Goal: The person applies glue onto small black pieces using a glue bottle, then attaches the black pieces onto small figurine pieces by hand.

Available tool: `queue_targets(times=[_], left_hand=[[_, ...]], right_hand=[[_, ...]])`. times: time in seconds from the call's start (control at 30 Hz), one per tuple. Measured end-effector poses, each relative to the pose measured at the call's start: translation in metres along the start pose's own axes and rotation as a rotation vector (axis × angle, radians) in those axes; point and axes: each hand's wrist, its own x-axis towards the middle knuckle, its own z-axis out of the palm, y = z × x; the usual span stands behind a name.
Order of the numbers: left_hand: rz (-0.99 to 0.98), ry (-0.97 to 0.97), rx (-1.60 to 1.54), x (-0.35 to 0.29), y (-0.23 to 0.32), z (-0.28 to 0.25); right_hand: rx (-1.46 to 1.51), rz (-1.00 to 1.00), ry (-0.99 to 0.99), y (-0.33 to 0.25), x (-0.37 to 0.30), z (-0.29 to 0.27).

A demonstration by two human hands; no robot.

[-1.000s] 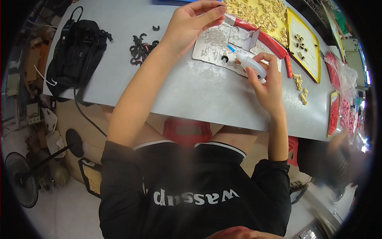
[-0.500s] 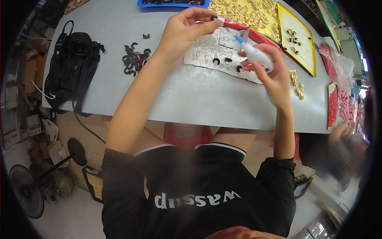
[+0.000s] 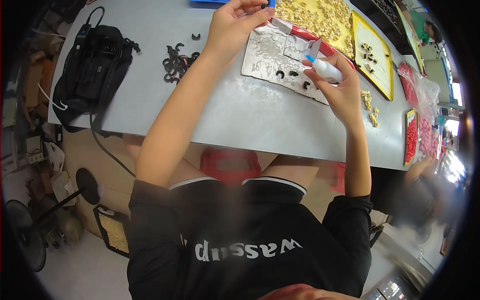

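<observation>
My left hand (image 3: 234, 26) is closed in a pinch on a small black C-shaped piece (image 3: 265, 6), above the far edge of the table by a blue tray (image 3: 209, 1). In my right hand (image 3: 342, 87) is a white squeeze bottle (image 3: 327, 71) with a blue tip, tilted with the tip toward the left. It is held over a stained whitish board (image 3: 265, 55) with a red strip along its far side. Several black C-shaped pieces (image 3: 280, 74) sit on the board's near part. Beside my left forearm lies a pile of similar black pieces (image 3: 175, 64), with a single one (image 3: 195, 36) apart.
Behind the board, a yellow tray (image 3: 315, 20) holds many small cream pieces. A yellow-rimmed tray (image 3: 389, 75) with dark-and-cream pieces stands at the right, near loose cream pieces (image 3: 373, 116). A black bag (image 3: 95, 65) with a cable lies left. Another person's blurred arm (image 3: 417, 170) shows at far right.
My view has shifted, so the table's things sit differently. My left hand has moved farther away with the black piece, past the red strip. The bottle in my right hand has tipped flatter.
</observation>
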Motion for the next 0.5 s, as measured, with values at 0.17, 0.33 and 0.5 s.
queue_targets(times=[0.17,0.33,0.5], left_hand=[[0.039,0.007,-0.063,0.005,-0.005,-0.006],[0.129,0.001,-0.098,0.016,-0.015,-0.011],[0.203,0.0,-0.109,0.022,-0.023,-0.013]], right_hand=[[-0.163,0.085,0.006,-0.029,0.004,0.013],[-0.267,-0.107,-0.02,-0.024,0.012,0.015],[-0.279,0.006,-0.107,-0.02,0.007,0.026]])
